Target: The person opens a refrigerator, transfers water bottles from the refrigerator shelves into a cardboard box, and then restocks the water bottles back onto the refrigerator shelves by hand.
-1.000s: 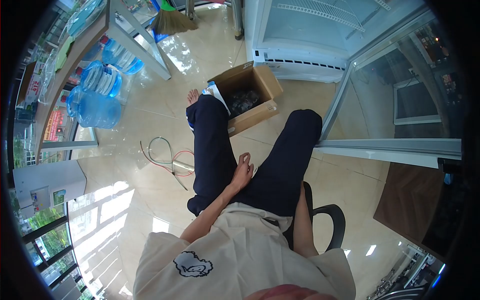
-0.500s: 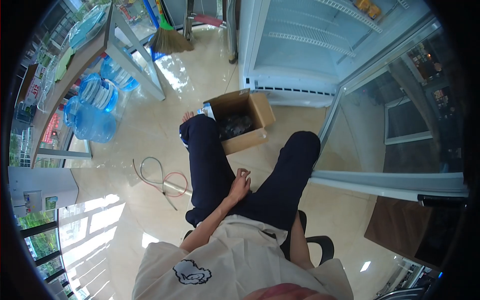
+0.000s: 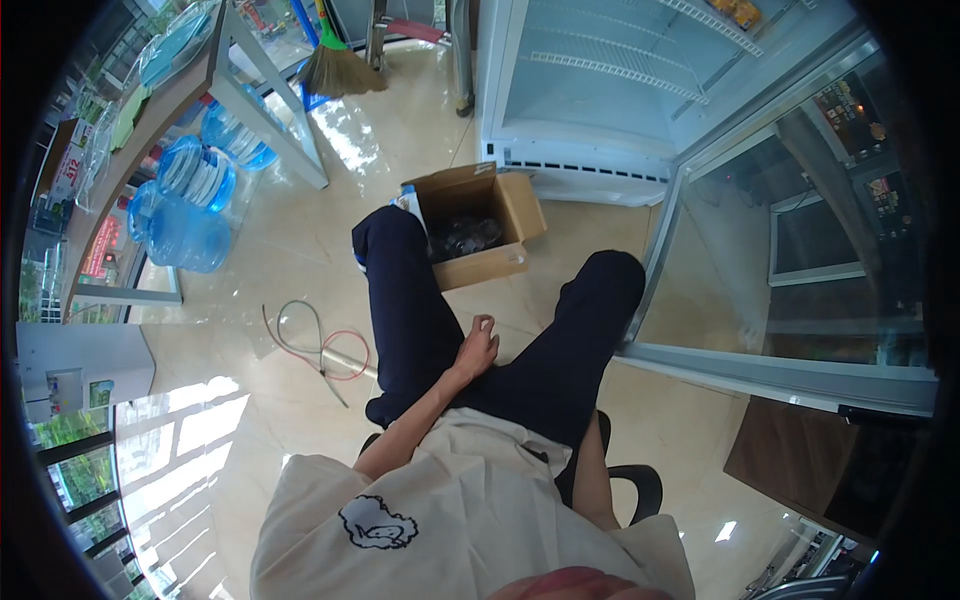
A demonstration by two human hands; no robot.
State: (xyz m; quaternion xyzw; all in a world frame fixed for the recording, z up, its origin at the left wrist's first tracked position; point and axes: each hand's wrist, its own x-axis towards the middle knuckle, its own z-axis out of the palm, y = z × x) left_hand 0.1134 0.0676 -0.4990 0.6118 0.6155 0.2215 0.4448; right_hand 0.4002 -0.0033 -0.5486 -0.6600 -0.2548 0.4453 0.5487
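Note:
My left hand (image 3: 478,347) rests on the inner side of my left thigh, fingers loosely bent and slightly apart, with nothing visible in it. The dark trousers (image 3: 410,300) lie under and beside it. My right forearm (image 3: 593,480) hangs down at my side, and its hand is hidden behind my right thigh. In front of my knees stands an open cardboard box (image 3: 480,272) on the floor, with dark, shiny plastic-like contents (image 3: 465,237) inside; what they are is unclear.
A display fridge (image 3: 590,150) stands ahead, its glass door (image 3: 740,260) swung open on the right. Thin looped tubes or cables (image 3: 320,350) lie on the floor at left. Large blue water bottles (image 3: 185,235) stand by a table (image 3: 185,95). A broom (image 3: 340,70) leans behind.
The view has shifted slightly, so the box and my knees sit a little higher in it. Toes seen beside the box are now hidden behind my left knee. My left hand stays on the thigh.

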